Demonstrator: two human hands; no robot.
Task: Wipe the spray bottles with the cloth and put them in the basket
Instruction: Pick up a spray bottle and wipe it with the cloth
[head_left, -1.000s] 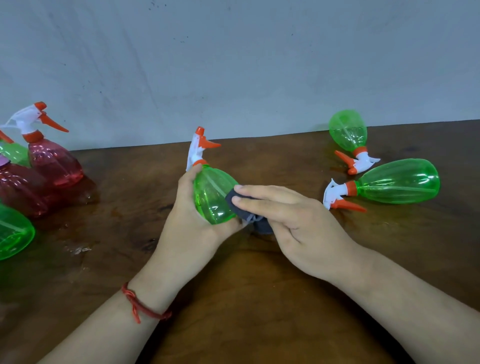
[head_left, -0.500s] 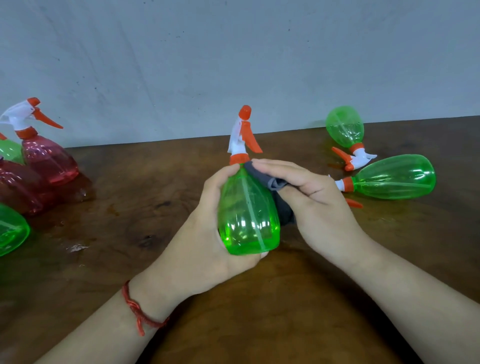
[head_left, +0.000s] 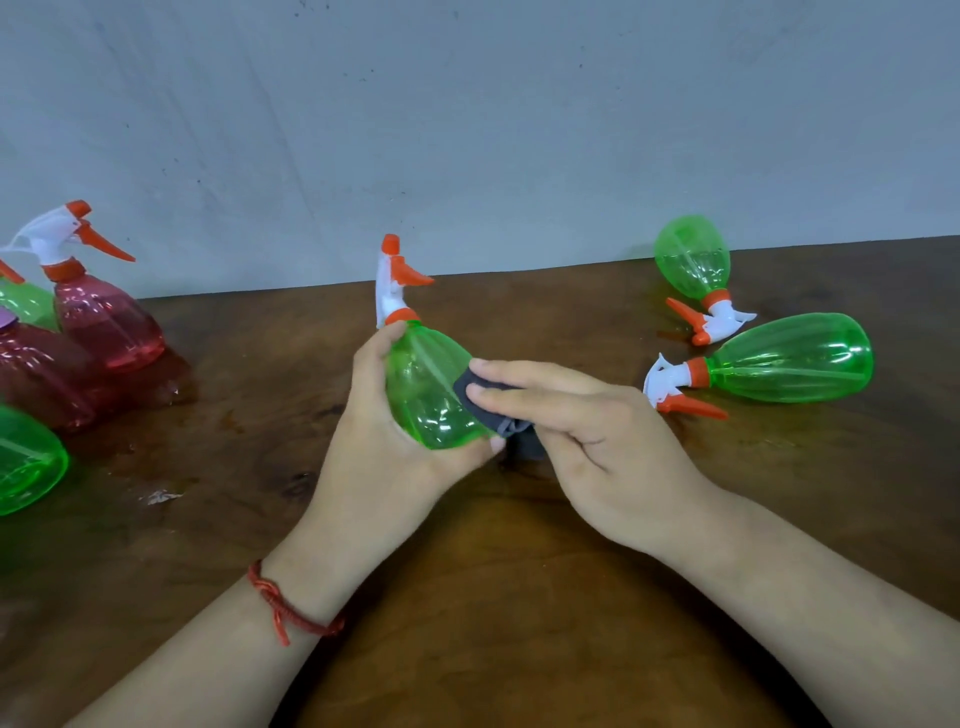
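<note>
Green spray bottle (head_left: 426, 395) – where is it? asks the checker.

Me: In my left hand (head_left: 379, 467), over the wooden table (head_left: 519, 597), roughly upright, head leaning left. Fingers curled round the body, thumb (head_left: 371, 353) up near the orange collar. White-and-orange trigger head (head_left: 392, 283) on top, trigger pointing right.

Checker: Right hand?

Me: Right hand (head_left: 597, 447) holds the dark grey cloth (head_left: 467, 387). Two fingers (head_left: 524, 402) lie straight over it, pressing it on the bottle's right side. Rest of the cloth is bunched under them. Thumb hidden.

Checker: Around it?

Me: To the right, two bottles on their sides on the table. Nearer green bottle (head_left: 789, 358) has its head pointing left. Farther green bottle (head_left: 691, 257), by the grey wall (head_left: 467, 130), has its head toward me. Heads close, can't tell if touching. Far left, pink spray bottle (head_left: 106, 322) stands upright, second pink bottle (head_left: 36, 374) just beside it, cut-off green bottle (head_left: 26, 460) at the frame edge. Red string bracelet (head_left: 291, 613) on my left wrist.
</note>
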